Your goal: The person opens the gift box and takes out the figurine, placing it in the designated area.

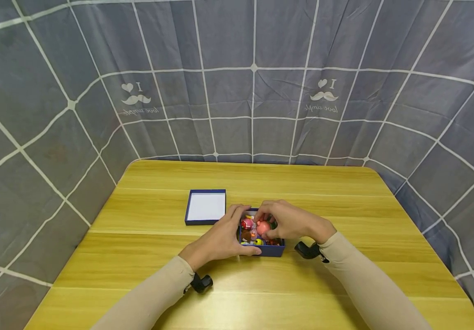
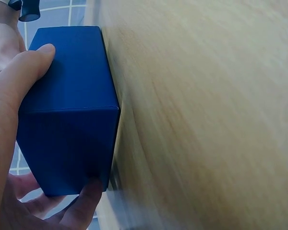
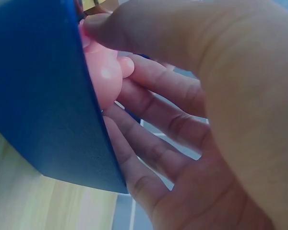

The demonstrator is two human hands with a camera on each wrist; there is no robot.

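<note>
Nearest, beige long sleeves (image 1: 373,279) cover both forearms, and small black devices (image 1: 201,283) sit at the wrists, apparently strapped there so that each faces its hand's work. The left hand (image 1: 223,234) is curled round the left end of a deep blue cardboard-looking box (image 1: 270,250), its thumb along the near wall and its fingers against the other sides; this grip probably steadies the box on the table. The right hand (image 1: 290,220) reaches over the box's right side and pinches a round, glossy pink plastic-looking figure (image 1: 263,228) between thumb and fingers. The right wrist view shows the figure at the rim with a small knob (image 3: 127,66) on its side; whether it rests on anything beneath is hidden. Beside it in the box lie small multicoloured figures (image 1: 247,223), packed closely, so the fingertips seem to have little room. Farther off to the left, a shallow square blue lid with a white inside (image 1: 207,206) lies hollow side up, leaving the box's top uncovered. All this stands on a yellow wood-grain table (image 1: 245,298); beyond hangs a grey white-gridded curtain (image 1: 228,96), likely a backdrop.
</note>
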